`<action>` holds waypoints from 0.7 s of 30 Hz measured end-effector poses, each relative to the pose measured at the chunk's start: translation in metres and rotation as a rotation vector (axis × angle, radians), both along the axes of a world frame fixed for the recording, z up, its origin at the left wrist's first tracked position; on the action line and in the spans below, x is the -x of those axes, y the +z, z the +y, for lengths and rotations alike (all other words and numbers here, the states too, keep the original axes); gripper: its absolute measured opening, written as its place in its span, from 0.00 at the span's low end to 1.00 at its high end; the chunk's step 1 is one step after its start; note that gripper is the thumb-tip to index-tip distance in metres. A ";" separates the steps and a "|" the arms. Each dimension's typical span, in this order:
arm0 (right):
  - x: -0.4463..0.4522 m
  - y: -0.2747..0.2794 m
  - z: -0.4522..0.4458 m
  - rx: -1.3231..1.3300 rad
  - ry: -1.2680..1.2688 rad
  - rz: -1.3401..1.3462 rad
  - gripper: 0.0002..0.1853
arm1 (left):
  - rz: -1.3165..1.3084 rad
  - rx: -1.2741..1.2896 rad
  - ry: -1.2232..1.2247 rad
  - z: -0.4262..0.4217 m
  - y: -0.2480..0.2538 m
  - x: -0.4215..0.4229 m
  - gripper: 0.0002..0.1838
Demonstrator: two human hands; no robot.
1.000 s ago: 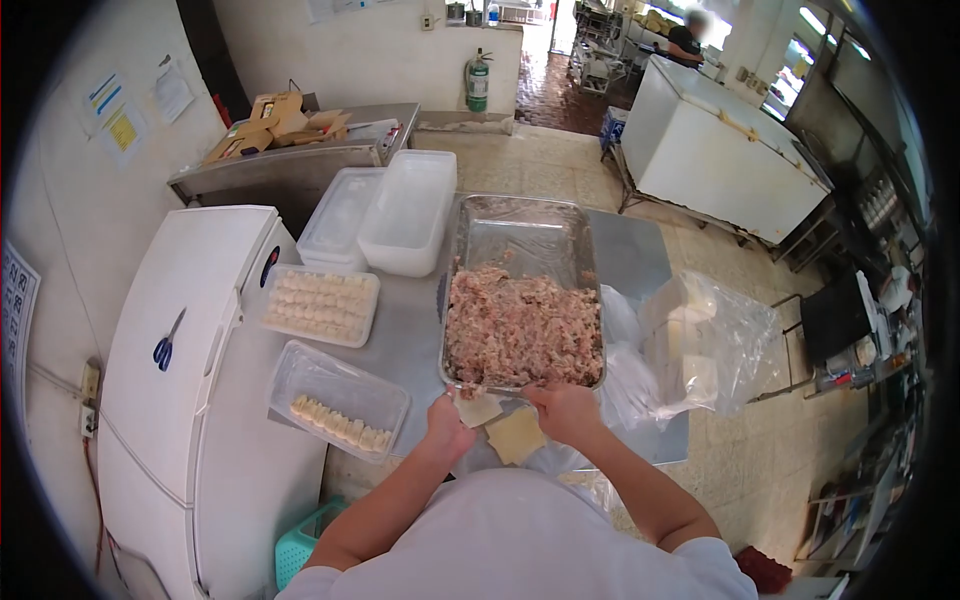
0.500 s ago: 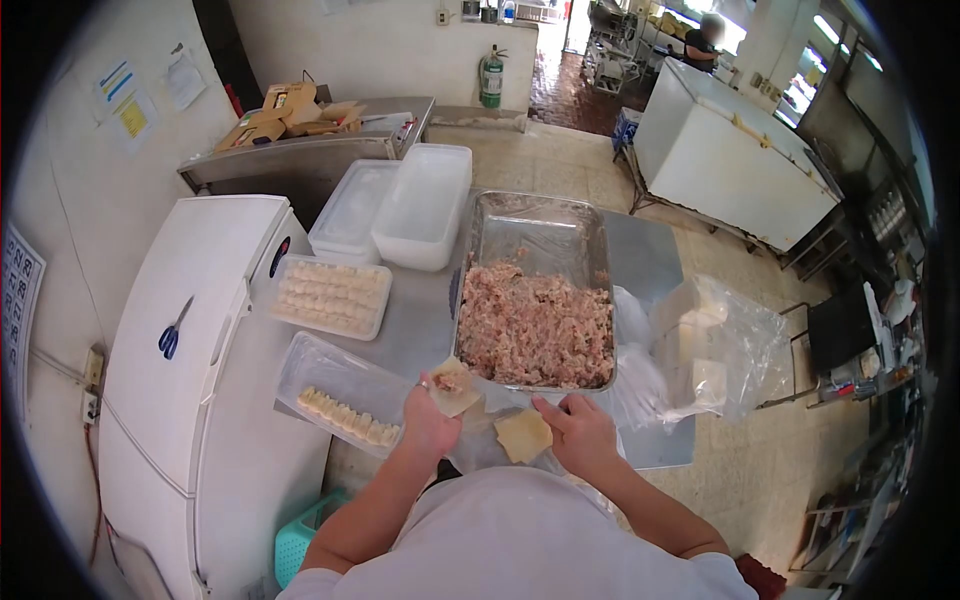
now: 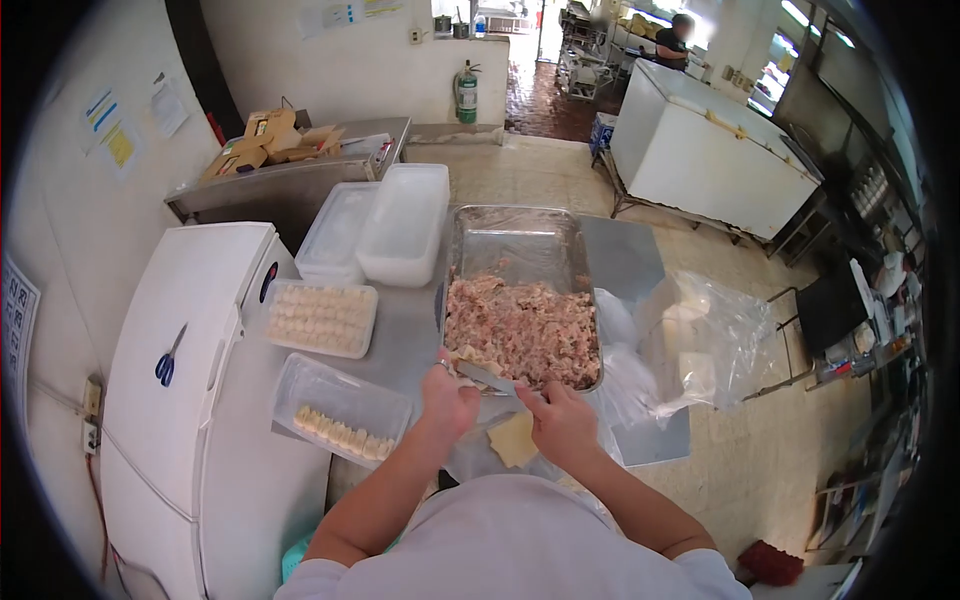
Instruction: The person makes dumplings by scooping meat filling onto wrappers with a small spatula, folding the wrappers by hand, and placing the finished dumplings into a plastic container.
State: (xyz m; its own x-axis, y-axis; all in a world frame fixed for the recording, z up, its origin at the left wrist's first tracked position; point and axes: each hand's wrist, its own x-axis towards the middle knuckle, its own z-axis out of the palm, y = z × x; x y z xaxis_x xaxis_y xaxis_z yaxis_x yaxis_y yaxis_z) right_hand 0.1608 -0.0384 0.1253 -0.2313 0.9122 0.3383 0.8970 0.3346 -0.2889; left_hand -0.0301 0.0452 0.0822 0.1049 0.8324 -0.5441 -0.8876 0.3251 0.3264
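My left hand is closed on a dumpling wrapper at the near left corner of the metal tray. In my right hand is a flat-bladed knife, its blade reaching left to the wrapper. Ground meat filling fills the near part of the steel tray. A stack of square yellow wrappers lies just below my right hand. To the left, a clear plastic container holds a row of formed dumplings.
A second container is packed with dumplings, and white plastic tubs stand behind it. Plastic bags lie at the right. A white refrigerator borders the left; a chest freezer and a person are farther back.
My left hand has moved up and right with the wrapper, to the tray's corner. My right hand has shifted slightly left, bringing the knife blade to the wrapper. The camera view has shifted slightly.
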 end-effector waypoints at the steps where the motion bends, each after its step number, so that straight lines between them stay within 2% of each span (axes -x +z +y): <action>1: 0.000 -0.007 0.002 -0.008 -0.004 0.000 0.22 | -0.024 -0.056 -0.028 0.004 -0.008 -0.001 0.25; 2: 0.000 -0.012 0.003 -0.017 -0.008 -0.003 0.20 | -0.052 -0.111 -0.057 0.008 -0.015 -0.003 0.26; 5: -0.010 -0.023 -0.003 0.111 -0.043 0.136 0.19 | 0.024 -0.120 -0.183 0.011 0.012 -0.013 0.27; 8: -0.025 -0.040 -0.006 0.655 -0.139 0.791 0.22 | 0.135 -0.345 -0.526 0.017 0.023 0.005 0.29; 11: -0.029 -0.037 -0.017 0.682 -0.118 1.154 0.23 | -0.044 -0.463 -0.768 0.024 0.032 0.021 0.25; 14: -0.036 -0.027 -0.030 0.631 -0.177 1.036 0.21 | 0.726 -0.387 -0.978 0.022 0.023 -0.004 0.17; 18: -0.040 -0.004 -0.048 0.358 -0.259 0.503 0.19 | 1.044 -0.699 -1.021 0.023 0.024 -0.027 0.12; 21: -0.047 0.021 -0.055 0.330 -0.284 0.333 0.19 | 1.230 -0.907 -0.954 0.022 0.028 -0.038 0.14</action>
State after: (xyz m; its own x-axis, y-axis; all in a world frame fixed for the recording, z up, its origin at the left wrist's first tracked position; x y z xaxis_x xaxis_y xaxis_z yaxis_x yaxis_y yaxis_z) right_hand 0.2074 -0.0936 0.1464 0.1101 0.9933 0.0363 0.7811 -0.0639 -0.6212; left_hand 0.0078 0.0676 0.1107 0.6058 0.7852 -0.1287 0.3415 -0.1105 0.9334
